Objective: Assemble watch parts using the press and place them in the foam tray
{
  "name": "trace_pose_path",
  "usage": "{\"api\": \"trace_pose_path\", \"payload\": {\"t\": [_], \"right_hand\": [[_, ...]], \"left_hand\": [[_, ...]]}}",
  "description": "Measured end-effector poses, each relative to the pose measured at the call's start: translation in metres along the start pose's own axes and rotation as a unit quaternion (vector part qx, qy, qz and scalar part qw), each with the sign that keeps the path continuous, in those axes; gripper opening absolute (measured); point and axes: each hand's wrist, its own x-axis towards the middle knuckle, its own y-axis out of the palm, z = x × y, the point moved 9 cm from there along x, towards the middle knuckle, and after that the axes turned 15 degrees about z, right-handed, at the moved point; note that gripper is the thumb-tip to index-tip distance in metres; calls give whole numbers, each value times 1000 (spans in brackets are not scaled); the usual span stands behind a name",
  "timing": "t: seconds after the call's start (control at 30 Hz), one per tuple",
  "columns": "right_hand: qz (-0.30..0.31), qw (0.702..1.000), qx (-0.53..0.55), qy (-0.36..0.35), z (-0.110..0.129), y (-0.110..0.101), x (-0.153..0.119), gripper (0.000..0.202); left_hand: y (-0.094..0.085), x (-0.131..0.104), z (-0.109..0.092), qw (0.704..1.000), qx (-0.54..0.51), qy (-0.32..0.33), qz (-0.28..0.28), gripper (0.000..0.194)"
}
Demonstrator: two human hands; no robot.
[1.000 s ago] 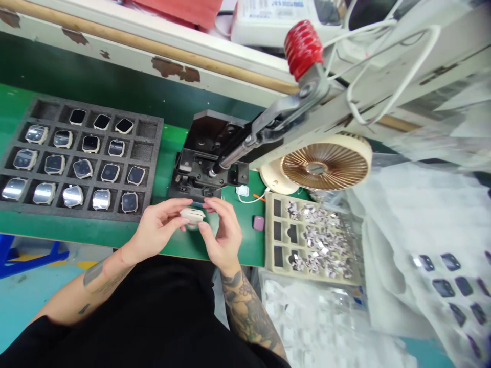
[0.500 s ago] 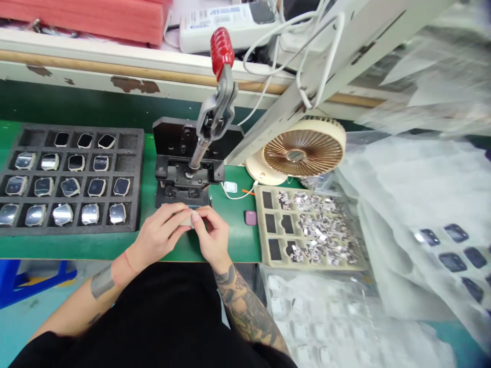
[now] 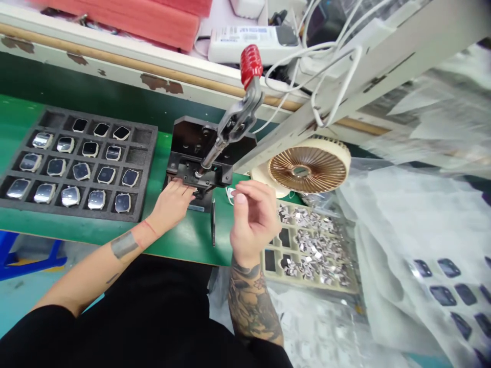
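My left hand (image 3: 174, 202) reaches into the black toggle press (image 3: 199, 168), its fingers bent together at the lower opening. The fingertips and anything between them are hidden. My right hand (image 3: 255, 220) is raised to the right of the press, fingers loosely curled and thumb apart, with nothing visible in it. The press's red-gripped lever (image 3: 251, 66) stands up, tilted to the right. Thin dark tweezers (image 3: 213, 222) lie on the green bench (image 3: 195, 230) between my hands. A small white piece (image 3: 230, 195) lies partly behind my right hand.
At left, a grey foam tray (image 3: 140, 204) holds several square watch-like units. A cream fan (image 3: 309, 166) stands right of the press. Before it, a beige tray (image 3: 310, 281) holds many small silvery parts. A white post (image 3: 368, 76) slants overhead, with loose cables (image 3: 341, 97) hanging by it.
My hands have parted from the small pale piece they held together. The left moved to the press opening; the right moved right and up. The view has shifted and turned slightly.
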Motion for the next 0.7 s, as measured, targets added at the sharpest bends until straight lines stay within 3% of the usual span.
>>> {"api": "trace_pose_path", "payload": {"t": [0.1, 0.17, 0.23, 0.33, 0.4, 0.47, 0.53, 0.63, 0.7], "right_hand": [[-14, 999, -29, -44, 17, -9, 23, 10], [-29, 996, -39, -80, 29, -13, 48, 18], [-22, 994, -17, -105, 40, -11, 80, 36], [84, 989, 70, -98, 57, 15, 128, 65], [120, 981, 112, -108, 75, 29, 142, 60], [92, 979, 115, -144, 93, 30, 137, 39], [46, 977, 91, -188, 102, 29, 117, 37], [-6, 970, 10, -243, 93, 36, 81, 33], [-27, 957, -75, -278, 81, 47, 62, 21]], "left_hand": [[4, -4, -4, 999, -2, 25, 44, 74], [5, -5, -5, 997, -1, 18, 73, 88], [3, -9, -11, 997, 4, 6, 74, 85], [-9, -32, -33, 999, -3, 51, 17, 66], [-26, -55, -38, 996, -32, 77, -43, 43], [-47, -75, -17, 994, -55, 28, -90, 28], [-69, -88, 26, 990, -31, -88, -104, 26], [-89, -89, 93, 968, 74, -239, -23, 31], [-88, -82, 120, 955, 114, -268, 55, 37]]}}
